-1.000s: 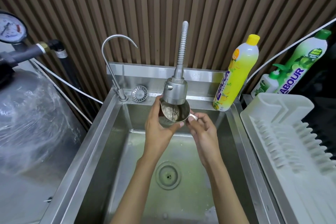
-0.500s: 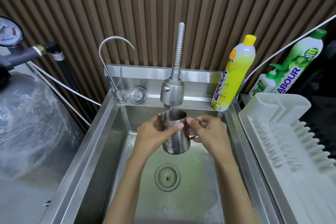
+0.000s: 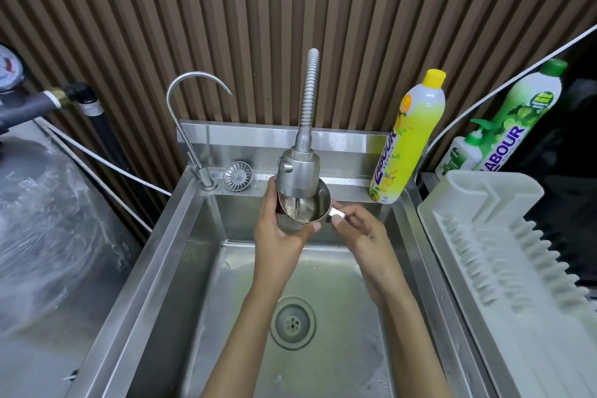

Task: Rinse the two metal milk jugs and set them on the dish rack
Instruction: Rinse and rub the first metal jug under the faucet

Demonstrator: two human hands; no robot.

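Left grip (image 3: 277, 236) holds tilted, shiny steel jug (image 3: 315, 208)

Seen from above, a left hand (image 3: 281, 236) grips a metal milk jug (image 3: 311, 208) by its body and the right hand (image 3: 363, 234) pinches its handle, just under the tap's spray head (image 3: 298, 173), over a steel sink (image 3: 155, 268). Water runs into the jug. A white dish rack (image 3: 484, 229) sits to the right

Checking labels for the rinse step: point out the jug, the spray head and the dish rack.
jug (image 3: 315, 207): head view, inner wall just below the rim.
spray head (image 3: 298, 171): head view, middle of its metal body.
dish rack (image 3: 504, 255): head view, ribbed bed.
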